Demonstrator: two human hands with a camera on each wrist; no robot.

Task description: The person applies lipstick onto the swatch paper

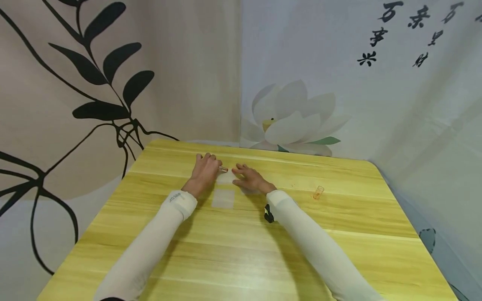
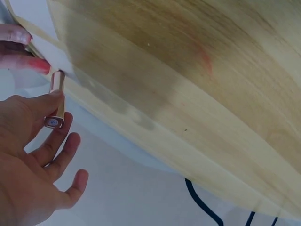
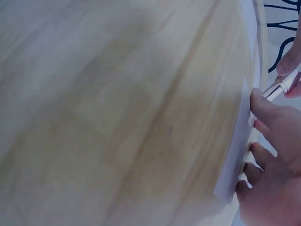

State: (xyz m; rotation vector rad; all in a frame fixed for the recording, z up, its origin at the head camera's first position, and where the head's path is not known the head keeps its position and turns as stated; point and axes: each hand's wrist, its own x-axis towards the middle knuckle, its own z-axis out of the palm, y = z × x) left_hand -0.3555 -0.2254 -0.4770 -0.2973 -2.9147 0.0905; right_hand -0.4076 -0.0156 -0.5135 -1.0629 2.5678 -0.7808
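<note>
Two small tubes are in sight: a slim metallic tube (image 2: 57,82) near the far edge of the counter (image 1: 233,251), and a clear orange tube (image 1: 318,192) lying on the right side, well apart from the hands. The metallic tube's base, with a round label, is turned toward the left wrist camera; whether the orange one holds anything is too small to tell. Pale sheets lie about the middle of the far half: a near sheet (image 1: 223,199), a far sheet (image 1: 225,177) just beyond it, and a third sheet (image 1: 249,191) to the right, partly hidden by the right hand (image 1: 249,177). A hanging cloth (image 1: 196,83) printed with dark leaves and a pale flower stands behind the far edge. Both arms reach forward in pale sleeves, a black object (image 1: 269,213) at the right wrist. The left hand (image 1: 205,170) pinches the metallic tube between thumb and fingers, the other fingers loosely bent. The right hand is spread beside the tube, holding nothing, red on a fingertip; its fingers lie along a sheet's edge, though how firmly they touch cannot be told.
</note>
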